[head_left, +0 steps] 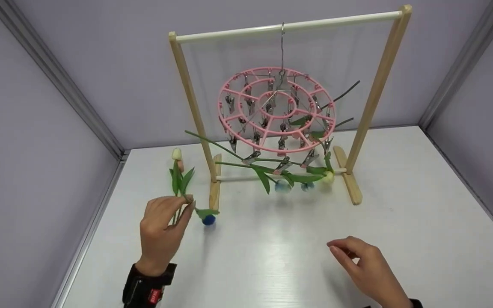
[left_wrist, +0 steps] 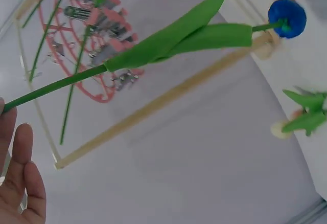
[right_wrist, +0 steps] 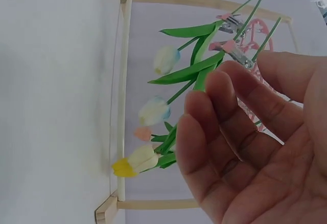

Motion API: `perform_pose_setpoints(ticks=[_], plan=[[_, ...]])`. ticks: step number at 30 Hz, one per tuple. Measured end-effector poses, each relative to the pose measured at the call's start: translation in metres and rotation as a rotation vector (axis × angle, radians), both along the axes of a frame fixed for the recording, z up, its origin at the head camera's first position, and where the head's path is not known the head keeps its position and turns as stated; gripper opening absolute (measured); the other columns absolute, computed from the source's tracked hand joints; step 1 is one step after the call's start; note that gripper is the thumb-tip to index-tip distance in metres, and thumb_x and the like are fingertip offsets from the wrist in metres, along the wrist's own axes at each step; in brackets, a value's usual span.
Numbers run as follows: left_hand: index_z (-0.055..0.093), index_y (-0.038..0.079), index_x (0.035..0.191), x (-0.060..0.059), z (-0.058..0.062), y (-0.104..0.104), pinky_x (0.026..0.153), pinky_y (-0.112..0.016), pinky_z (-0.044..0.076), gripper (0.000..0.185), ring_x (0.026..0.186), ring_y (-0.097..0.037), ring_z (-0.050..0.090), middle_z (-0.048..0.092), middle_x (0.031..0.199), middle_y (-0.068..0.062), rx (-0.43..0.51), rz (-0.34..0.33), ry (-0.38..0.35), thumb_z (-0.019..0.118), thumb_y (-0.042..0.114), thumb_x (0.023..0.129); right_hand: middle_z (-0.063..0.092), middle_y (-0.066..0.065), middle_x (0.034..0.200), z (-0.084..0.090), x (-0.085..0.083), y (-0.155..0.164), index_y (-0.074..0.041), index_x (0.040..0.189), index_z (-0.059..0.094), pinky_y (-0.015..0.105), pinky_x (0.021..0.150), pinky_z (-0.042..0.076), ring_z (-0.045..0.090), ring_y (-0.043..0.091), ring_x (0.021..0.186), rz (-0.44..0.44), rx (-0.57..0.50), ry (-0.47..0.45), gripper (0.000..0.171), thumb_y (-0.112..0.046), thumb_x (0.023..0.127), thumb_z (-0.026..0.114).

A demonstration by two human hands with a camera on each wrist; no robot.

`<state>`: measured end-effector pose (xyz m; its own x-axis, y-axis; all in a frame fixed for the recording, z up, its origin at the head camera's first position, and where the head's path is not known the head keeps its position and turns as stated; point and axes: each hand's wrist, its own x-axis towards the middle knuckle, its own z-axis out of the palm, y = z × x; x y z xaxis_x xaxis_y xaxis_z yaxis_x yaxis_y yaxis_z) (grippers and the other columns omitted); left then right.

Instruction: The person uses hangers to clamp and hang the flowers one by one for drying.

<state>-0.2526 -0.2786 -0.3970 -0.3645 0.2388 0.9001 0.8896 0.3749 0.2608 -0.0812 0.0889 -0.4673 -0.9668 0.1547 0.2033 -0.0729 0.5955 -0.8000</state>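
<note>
My left hand (head_left: 173, 211) pinches the green stems of a few artificial flowers just left of the wooden rack (head_left: 193, 100). One carries a blue flower (head_left: 208, 220) hanging low by the rack's foot; a white bud (head_left: 176, 154) and a pink one stand up behind. The left wrist view shows the blue flower (left_wrist: 287, 17) on its leafy stem (left_wrist: 173, 37) above my fingers (left_wrist: 23, 183). A pink round clip hanger (head_left: 277, 109) hangs from the rail, with several tulips (head_left: 282, 186) clipped below. My right hand (head_left: 340, 248) hovers over the table, loosely curled, holding nothing.
The white table (head_left: 272, 256) is boxed in by grey walls at the left, back and right. The rack's two feet (head_left: 351, 182) rest on it near the back. The right wrist view shows the clipped tulips (right_wrist: 153, 111) beyond my right hand's fingers (right_wrist: 204, 147).
</note>
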Motion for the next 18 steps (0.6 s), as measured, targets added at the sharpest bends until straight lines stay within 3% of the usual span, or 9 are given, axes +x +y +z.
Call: perform_pose_setpoints(ticks=[5,11,18], plan=[[0.071,0.008,0.101,0.021,0.006,0.013,0.079,-0.031,0.042,0.033,0.084,-0.018,0.062,0.069,0.094,0.000,0.039,-0.116,-0.121,0.076,-0.006,0.072,0.060,-0.018,0.080,0.005,-0.001,-0.018,-0.029,0.095,0.069,0.024,0.059,0.049,0.059,0.003,0.069,0.055,0.019,0.055,0.010,-0.023,0.092,0.061],[0.069,0.014,0.105,0.044,0.004,0.031,0.080,-0.028,0.043,0.036,0.086,-0.014,0.061,0.068,0.094,0.004,0.046,-0.189,-0.225,0.076,-0.003,0.074,0.060,-0.018,0.083,0.013,-0.003,-0.034,-0.028,0.097,0.068,0.023,0.058,0.048,0.057,0.002,0.068,0.135,0.040,0.097,0.012,-0.023,0.093,0.059],[0.067,0.015,0.102,0.061,0.003,0.051,0.079,-0.027,0.044,0.030,0.088,-0.013,0.060,0.066,0.095,0.005,0.066,-0.259,-0.298,0.075,0.002,0.077,0.060,-0.018,0.087,0.023,-0.011,-0.063,-0.028,0.101,0.067,0.024,0.060,0.051,0.059,0.002,0.074,0.203,-0.012,0.112,0.012,-0.027,0.091,0.061]])
